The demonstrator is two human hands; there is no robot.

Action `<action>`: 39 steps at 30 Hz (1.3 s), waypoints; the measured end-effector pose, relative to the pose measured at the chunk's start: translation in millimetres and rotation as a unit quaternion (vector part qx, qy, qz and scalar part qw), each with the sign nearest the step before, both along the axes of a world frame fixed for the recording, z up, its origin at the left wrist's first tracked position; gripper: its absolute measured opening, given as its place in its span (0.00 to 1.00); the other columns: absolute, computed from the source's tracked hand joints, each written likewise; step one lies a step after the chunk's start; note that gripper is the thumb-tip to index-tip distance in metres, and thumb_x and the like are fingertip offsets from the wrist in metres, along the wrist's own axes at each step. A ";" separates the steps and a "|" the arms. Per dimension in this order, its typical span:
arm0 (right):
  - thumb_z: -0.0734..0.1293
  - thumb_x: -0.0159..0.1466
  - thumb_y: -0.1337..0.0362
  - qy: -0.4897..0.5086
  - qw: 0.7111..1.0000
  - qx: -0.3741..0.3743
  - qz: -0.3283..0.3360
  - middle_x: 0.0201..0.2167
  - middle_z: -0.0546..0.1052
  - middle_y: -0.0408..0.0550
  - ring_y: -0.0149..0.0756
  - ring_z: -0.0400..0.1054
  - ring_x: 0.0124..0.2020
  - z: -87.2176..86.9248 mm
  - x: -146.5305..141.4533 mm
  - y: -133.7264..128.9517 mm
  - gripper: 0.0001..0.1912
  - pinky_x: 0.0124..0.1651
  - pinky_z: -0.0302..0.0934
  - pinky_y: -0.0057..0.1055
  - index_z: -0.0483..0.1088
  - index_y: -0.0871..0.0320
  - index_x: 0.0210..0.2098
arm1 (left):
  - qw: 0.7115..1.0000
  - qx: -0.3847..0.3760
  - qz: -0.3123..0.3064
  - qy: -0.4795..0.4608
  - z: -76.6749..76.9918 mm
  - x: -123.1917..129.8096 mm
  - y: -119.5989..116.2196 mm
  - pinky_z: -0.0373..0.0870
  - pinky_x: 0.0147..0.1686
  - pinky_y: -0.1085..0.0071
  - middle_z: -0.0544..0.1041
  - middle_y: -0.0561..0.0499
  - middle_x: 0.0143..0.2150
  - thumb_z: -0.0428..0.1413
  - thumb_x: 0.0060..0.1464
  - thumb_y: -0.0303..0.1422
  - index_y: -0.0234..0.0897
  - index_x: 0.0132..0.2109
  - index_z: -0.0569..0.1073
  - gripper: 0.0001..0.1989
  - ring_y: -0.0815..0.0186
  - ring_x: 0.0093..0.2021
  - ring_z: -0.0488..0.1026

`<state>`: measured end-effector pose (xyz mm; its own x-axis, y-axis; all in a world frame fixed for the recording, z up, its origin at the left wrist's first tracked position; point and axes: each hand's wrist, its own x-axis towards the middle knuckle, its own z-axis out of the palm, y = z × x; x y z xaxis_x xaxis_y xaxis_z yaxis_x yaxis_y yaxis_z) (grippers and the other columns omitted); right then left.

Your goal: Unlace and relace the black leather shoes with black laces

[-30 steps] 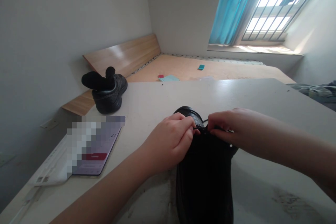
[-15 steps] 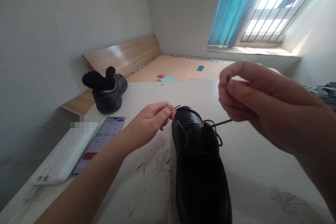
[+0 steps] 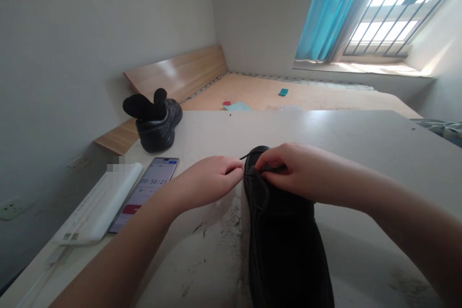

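A black leather shoe (image 3: 288,250) rests on the white table with its toe pointing away from me. My left hand (image 3: 220,177) is at the left of its toe, thumb and fingers pinched on the dark shoelace (image 3: 246,156). My right hand (image 3: 292,171) reaches over the shoe from the right. Its thumb and forefinger are closed at the edge of the left eyelet flap (image 3: 260,191), on the shoelace, though the fingers partly hide what they grip. The right eyelet flap is hidden beneath this hand.
Another black shoe (image 3: 157,132) with black fabric in it stands at the table's far left. A phone (image 3: 144,195) showing a timer lies beside a white power bank-like device (image 3: 103,207) near the left edge. Behind the table (image 3: 342,130) is a bed board (image 3: 249,87) with small items.
My right hand has come down and left from above the table to the shoe's left eyelet flap. My left hand has moved slightly right, closer to the flap. The view has shifted a little.
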<state>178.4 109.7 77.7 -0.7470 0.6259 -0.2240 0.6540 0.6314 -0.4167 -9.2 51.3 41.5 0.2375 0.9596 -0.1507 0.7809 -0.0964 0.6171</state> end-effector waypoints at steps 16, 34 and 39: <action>0.65 0.60 0.59 0.014 0.999 -0.027 -0.028 0.26 0.78 0.42 0.30 0.61 0.23 -3.0 2.5 4.8 0.12 0.25 0.51 0.28 0.80 0.51 0.37 | 0.999 0.036 0.021 0.029 -3.4 1.7 -0.7 0.53 0.27 0.69 0.67 0.56 0.24 0.45 0.63 0.40 0.38 0.26 0.63 0.18 0.65 0.28 0.64; 0.62 0.65 0.58 0.187 0.981 0.005 -0.056 0.26 0.70 0.41 0.30 0.59 0.26 5.5 10.2 12.4 0.09 0.28 0.50 0.29 0.70 0.57 0.34 | 0.995 0.076 0.022 0.056 -3.6 9.2 -2.1 0.59 0.34 0.66 0.75 0.53 0.30 0.44 0.62 0.36 0.39 0.31 0.71 0.15 0.61 0.34 0.70; 0.63 0.66 0.60 0.333 0.941 -0.042 -0.045 0.24 0.65 0.39 0.28 0.57 0.27 11.0 13.0 10.3 0.10 0.30 0.52 0.28 0.68 0.58 0.30 | 0.975 0.201 0.044 -0.091 -2.1 15.7 -8.2 0.63 0.44 0.65 0.75 0.50 0.38 0.45 0.64 0.33 0.37 0.39 0.73 0.12 0.61 0.43 0.71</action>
<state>191.4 120.1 88.7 -0.6837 0.6947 0.2235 0.2794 0.5320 -0.7993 6.5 43.0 39.4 0.1400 0.9505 0.2775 0.6788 -0.2962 0.6719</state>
